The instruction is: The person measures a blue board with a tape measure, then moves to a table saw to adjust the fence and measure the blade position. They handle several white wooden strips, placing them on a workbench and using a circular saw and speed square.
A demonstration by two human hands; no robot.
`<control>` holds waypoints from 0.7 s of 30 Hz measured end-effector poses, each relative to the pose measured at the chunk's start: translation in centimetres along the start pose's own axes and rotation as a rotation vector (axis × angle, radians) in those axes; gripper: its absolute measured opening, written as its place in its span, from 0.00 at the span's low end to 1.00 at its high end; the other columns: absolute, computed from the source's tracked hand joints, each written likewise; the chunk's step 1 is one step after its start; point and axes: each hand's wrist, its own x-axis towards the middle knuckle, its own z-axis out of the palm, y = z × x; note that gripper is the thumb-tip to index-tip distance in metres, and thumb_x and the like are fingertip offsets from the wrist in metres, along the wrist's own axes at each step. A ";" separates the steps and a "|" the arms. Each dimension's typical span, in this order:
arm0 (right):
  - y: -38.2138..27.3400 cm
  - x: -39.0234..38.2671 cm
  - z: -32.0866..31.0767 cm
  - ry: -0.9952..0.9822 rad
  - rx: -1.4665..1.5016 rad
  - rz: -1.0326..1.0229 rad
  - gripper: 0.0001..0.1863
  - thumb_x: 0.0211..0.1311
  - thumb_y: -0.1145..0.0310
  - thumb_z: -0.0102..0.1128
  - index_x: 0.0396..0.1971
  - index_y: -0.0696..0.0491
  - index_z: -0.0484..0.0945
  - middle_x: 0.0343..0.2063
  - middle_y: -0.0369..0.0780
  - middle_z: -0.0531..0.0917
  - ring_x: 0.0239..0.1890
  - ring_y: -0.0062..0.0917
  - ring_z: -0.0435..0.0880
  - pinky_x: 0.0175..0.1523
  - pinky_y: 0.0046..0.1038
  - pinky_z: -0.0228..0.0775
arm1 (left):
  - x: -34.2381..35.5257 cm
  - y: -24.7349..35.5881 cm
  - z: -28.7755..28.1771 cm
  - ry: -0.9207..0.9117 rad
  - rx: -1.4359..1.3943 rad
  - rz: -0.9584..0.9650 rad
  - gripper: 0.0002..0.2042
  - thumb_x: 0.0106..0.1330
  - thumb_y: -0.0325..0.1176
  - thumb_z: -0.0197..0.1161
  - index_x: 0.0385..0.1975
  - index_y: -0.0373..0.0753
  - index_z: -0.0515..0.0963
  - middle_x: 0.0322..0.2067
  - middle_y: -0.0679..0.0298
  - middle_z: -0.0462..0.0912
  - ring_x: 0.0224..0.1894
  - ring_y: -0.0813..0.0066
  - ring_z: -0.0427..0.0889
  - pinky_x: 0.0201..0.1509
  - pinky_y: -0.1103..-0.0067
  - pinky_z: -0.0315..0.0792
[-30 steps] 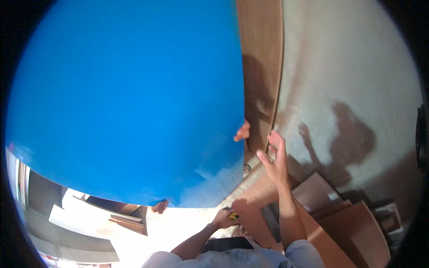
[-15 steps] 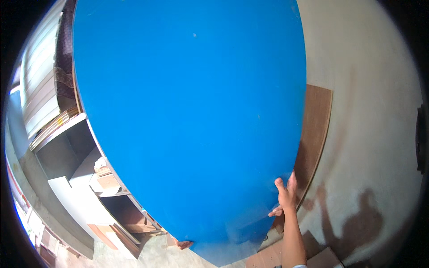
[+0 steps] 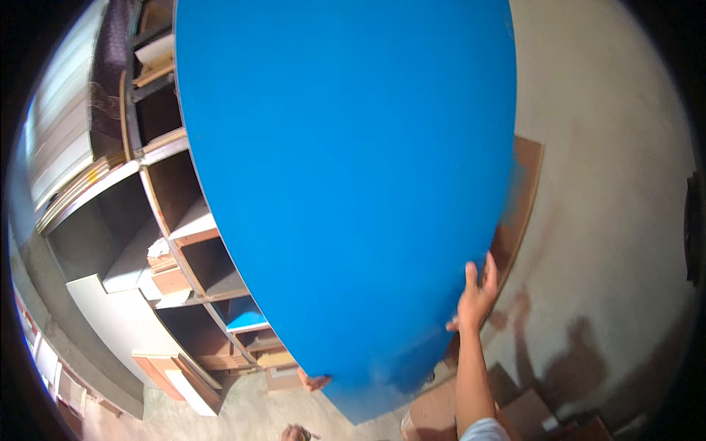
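A large blue board (image 3: 346, 162) fills the middle of the view, its long edges curved by the lens. My right hand (image 3: 478, 298) grips its lower right edge. My left hand (image 3: 298, 434) is low at the bottom of the view, mostly cut off, closed around something small that I cannot make out. A co-worker's hand (image 3: 314, 380) holds the board's lower left edge; more fingers (image 3: 452, 323) show behind the right edge, beside my hand. The co-worker's body is hidden behind the board. A brown wooden panel (image 3: 526, 176) shows behind the board's right side.
Cubby shelving (image 3: 158, 158) with offcuts stands left, with a leaning white board (image 3: 103, 320) and wood pieces (image 3: 169, 371) below. Pale sheets (image 3: 62, 147) are stacked at upper left. A grey wall (image 3: 603, 184) is on the right, with more panels (image 3: 526, 400) at its foot.
My right hand moved from open in the air onto the board's edge. The view shifted, showing more shelving on the left, and my left hand now sits at the bottom rim of the picture.
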 end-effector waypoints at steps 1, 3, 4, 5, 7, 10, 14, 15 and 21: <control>-1.3 -0.9 0.4 0.030 -0.091 -0.130 0.30 0.74 0.60 0.63 0.71 0.52 0.69 0.68 0.50 0.70 0.67 0.44 0.73 0.70 0.49 0.66 | 0.7 -0.4 -2.0 -0.036 -0.275 0.010 0.22 0.79 0.49 0.57 0.28 0.36 0.81 0.24 0.64 0.76 0.23 0.77 0.69 0.27 0.76 0.62; -1.7 -2.5 1.0 0.103 -0.163 -0.162 0.29 0.67 0.66 0.71 0.66 0.48 0.73 0.60 0.45 0.69 0.62 0.40 0.70 0.68 0.45 0.67 | 2.8 0.8 -3.8 0.045 -0.226 -0.027 0.16 0.75 0.49 0.56 0.37 0.42 0.76 0.28 0.68 0.78 0.27 0.75 0.78 0.32 0.74 0.74; -2.7 -3.6 0.8 0.082 -0.214 -0.196 0.27 0.65 0.66 0.73 0.63 0.48 0.76 0.58 0.45 0.69 0.61 0.40 0.69 0.68 0.46 0.64 | 3.0 3.5 -1.9 -0.005 -0.262 0.029 0.17 0.76 0.51 0.56 0.35 0.43 0.76 0.28 0.68 0.79 0.27 0.75 0.79 0.30 0.76 0.73; -3.2 -5.2 0.9 0.025 -0.251 -0.264 0.23 0.64 0.64 0.73 0.58 0.49 0.80 0.59 0.45 0.68 0.61 0.40 0.69 0.67 0.46 0.63 | 3.0 6.9 -0.5 -0.071 -0.224 -0.037 0.16 0.78 0.51 0.54 0.39 0.43 0.75 0.29 0.67 0.79 0.27 0.76 0.79 0.27 0.79 0.72; -4.0 -10.2 1.4 -0.106 -0.391 -0.461 0.19 0.59 0.62 0.76 0.49 0.48 0.85 0.50 0.41 0.78 0.58 0.39 0.73 0.58 0.40 0.68 | 1.1 15.0 3.8 -0.118 -0.127 -0.026 0.18 0.81 0.51 0.49 0.55 0.43 0.71 0.34 0.66 0.80 0.27 0.77 0.80 0.25 0.81 0.70; -7.2 -18.2 -0.7 -0.953 0.156 -0.233 0.23 0.59 0.59 0.78 0.51 0.53 0.84 0.49 0.41 0.84 0.57 0.36 0.79 0.56 0.39 0.74 | -1.4 23.7 8.8 -0.364 0.024 0.147 0.14 0.80 0.36 0.53 0.59 0.37 0.67 0.44 0.63 0.76 0.44 0.78 0.79 0.44 0.80 0.77; -9.4 -22.4 -2.7 -1.265 0.210 -0.058 0.49 0.54 0.50 0.82 0.71 0.54 0.66 0.63 0.49 0.71 0.66 0.41 0.73 0.63 0.40 0.73 | -2.0 28.4 15.6 -0.512 -0.017 0.311 0.17 0.74 0.24 0.62 0.56 0.36 0.63 0.52 0.57 0.71 0.53 0.71 0.78 0.52 0.74 0.82; -10.5 -21.7 -3.5 -1.211 0.221 0.007 0.48 0.55 0.58 0.82 0.72 0.53 0.64 0.59 0.49 0.73 0.63 0.44 0.73 0.64 0.43 0.73 | -2.1 29.0 16.8 -0.525 -0.041 0.264 0.16 0.74 0.25 0.62 0.55 0.35 0.64 0.51 0.57 0.72 0.51 0.72 0.79 0.50 0.75 0.82; -10.3 -20.7 -5.9 -1.175 -0.051 -0.312 0.45 0.62 0.64 0.75 0.74 0.60 0.60 0.59 0.51 0.69 0.59 0.43 0.75 0.59 0.40 0.76 | -1.6 28.6 17.9 -0.563 0.075 0.127 0.15 0.75 0.27 0.63 0.56 0.33 0.68 0.46 0.57 0.77 0.46 0.75 0.83 0.41 0.80 0.83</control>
